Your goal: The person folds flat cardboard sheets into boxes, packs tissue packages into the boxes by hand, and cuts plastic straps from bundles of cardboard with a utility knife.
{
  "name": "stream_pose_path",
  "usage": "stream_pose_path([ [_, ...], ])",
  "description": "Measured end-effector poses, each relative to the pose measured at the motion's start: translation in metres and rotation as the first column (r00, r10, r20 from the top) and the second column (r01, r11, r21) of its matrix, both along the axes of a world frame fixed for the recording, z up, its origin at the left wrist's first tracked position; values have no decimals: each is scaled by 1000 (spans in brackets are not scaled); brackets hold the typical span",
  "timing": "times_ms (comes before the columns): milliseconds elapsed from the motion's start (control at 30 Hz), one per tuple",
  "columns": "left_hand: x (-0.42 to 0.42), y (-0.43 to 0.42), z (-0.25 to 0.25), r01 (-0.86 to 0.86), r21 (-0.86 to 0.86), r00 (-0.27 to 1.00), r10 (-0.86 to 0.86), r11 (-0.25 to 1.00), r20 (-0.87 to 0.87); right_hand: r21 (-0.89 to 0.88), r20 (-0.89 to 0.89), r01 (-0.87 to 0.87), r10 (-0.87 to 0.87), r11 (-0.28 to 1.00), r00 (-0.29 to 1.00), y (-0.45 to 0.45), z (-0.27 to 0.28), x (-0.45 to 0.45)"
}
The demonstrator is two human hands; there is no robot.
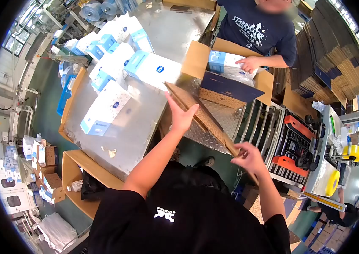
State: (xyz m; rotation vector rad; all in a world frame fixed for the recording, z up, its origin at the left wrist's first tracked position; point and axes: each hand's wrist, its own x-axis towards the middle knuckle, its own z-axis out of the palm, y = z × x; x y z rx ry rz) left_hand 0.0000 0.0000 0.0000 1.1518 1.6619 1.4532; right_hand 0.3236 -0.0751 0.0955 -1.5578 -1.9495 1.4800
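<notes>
A folded brown cardboard box [202,118] slants across the middle, over the metal plate. My left hand [181,113] is at its upper left part, thumb and fingers spread apart. Around its lower right edge my right hand [249,157] is closed, thumb and fingers gripping the board. Beyond the board stands an open carton [230,86] with dark blue flaps, holding white and light blue packs [226,61]. A co-worker's hand [250,64] rests on those packs. White and blue packs [156,70] lie on the steel table [139,120] to the left.
Roller conveyor [259,122] and a red and black taping machine [293,146] stand at the right. Flat cartons [331,51] are stacked at the upper right. An open cardboard box [90,165] sits at the lower left. Another person [344,215] is at the far lower right.
</notes>
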Motion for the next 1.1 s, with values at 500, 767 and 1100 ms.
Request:
stream_pose_path([
  [500,8,-53,17,366,-13,927,-366,931,-79,384,638,-203,-100,901,764,-20,-4,99],
  [767,106,-61,91,679,-708,-84,-936,196,-340,328,699,55,-282,943,658,-21,1,73],
  [1100,174,2,75,881,186,206,0,436,-978,92,247,-249,220,964,944,-149,-21,115],
])
